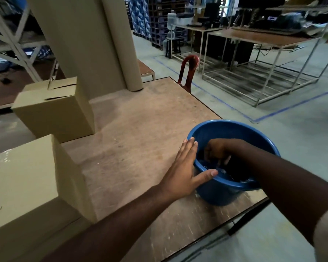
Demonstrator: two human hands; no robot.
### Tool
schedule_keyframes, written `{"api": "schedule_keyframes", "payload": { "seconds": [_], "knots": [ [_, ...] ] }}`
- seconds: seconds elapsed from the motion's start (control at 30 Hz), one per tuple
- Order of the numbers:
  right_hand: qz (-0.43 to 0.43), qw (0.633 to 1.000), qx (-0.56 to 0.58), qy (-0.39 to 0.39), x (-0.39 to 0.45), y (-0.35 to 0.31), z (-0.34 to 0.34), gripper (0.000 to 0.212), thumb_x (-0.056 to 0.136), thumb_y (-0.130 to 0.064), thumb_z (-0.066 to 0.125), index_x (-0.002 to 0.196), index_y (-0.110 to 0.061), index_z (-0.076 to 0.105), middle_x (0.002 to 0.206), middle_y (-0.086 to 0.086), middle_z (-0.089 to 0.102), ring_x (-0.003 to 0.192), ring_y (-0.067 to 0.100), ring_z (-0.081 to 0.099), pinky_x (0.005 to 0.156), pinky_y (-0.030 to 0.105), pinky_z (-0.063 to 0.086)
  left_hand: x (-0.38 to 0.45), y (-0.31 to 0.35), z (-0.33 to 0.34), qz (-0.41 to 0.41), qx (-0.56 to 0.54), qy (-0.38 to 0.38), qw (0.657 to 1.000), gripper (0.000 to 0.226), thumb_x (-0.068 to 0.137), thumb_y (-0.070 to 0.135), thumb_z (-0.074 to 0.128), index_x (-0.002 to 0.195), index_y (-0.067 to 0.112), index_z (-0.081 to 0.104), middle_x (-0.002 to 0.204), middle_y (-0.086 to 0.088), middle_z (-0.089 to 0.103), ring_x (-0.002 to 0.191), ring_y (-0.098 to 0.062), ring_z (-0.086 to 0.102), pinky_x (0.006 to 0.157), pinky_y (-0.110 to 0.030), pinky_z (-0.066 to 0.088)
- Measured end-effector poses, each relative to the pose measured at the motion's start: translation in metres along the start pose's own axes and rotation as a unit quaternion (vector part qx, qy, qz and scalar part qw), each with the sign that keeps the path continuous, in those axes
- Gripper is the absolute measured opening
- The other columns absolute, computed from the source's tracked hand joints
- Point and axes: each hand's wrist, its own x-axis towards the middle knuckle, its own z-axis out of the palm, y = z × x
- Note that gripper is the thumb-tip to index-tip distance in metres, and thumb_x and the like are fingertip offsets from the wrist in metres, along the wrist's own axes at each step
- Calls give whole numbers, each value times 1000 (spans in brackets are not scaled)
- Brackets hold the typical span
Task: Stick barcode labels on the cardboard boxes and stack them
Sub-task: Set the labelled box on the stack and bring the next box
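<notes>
left hand (184,167) flat against the blue bucket (235,129), right hand (217,151) curled inside, grip unclear; bucket near desk (140,120) edge, could tip off

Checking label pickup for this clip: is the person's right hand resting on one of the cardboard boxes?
No: the right hand reaches down inside the blue bucket, well apart from both cardboard boxes.

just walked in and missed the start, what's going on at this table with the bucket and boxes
A person steadies a blue bucket at the table's corner with a flat left hand against its rim, while the right hand reaches inside, fingers curled; what it holds is hidden. Two cardboard boxes stand apart on the left, unstacked, with no labels visible.
</notes>
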Motion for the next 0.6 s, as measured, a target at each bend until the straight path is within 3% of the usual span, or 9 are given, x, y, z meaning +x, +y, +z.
{"api": "schedule_keyframes", "payload": {
  "seconds": [0.13, 0.27, 0.37, 0.47, 0.6],
  "knots": [
    [-9, 997, -78, 18, 3, -3, 4, 27, 91, -30, 72, 117, -20, 75, 102, 3, 74, 92, 23, 71, 88, 41, 60, -3, 0, -1, 2, -11, 9, 1000, 108, 90, 69, 60, 165, 23, -2, 172, 11, -14, 153, 1, -22, 127, -28, -1],
    [-23, 991, -95, 86, -15, -9, -7, 27, 93, -39, 70, 117, -28, 76, 117, 0, 74, 105, 22, 67, 98, 41, 53, -8, -3, -5, 11, -17, 9, 1000, 106, 92, 67, 60, 165, 22, -3, 172, 11, -12, 153, 2, -20, 126, -26, -1],
    [-12, 962, -117, 247, -55, -18, -9, 25, 99, -48, 59, 119, -38, 70, 116, -4, 71, 103, 22, 66, 77, 37, 50, -16, -5, -13, 9, -24, 26, 999, 98, 95, 64, 57, 165, 24, 2, 172, 13, -6, 154, 1, -16, 122, -19, -2],
    [-29, 912, -10, 409, -99, -37, 14, 25, 100, -51, 55, 115, -38, 71, 103, -9, 73, 90, 19, 65, 65, 33, 44, -26, -7, -28, 16, -24, 62, 998, 89, 98, 58, 57, 165, 24, 10, 172, 11, 5, 156, 0, -7, 119, -11, -2],
    [-96, 864, 104, 483, -134, -77, 50, 27, 100, -53, 57, 108, -35, 75, 90, -15, 74, 83, 14, 67, 63, 31, 48, -48, -10, -54, 32, -12, 108, 994, 79, 100, 45, 62, 164, 21, 22, 171, 5, 19, 157, -2, 6, 126, -19, 9]
  ]
}}
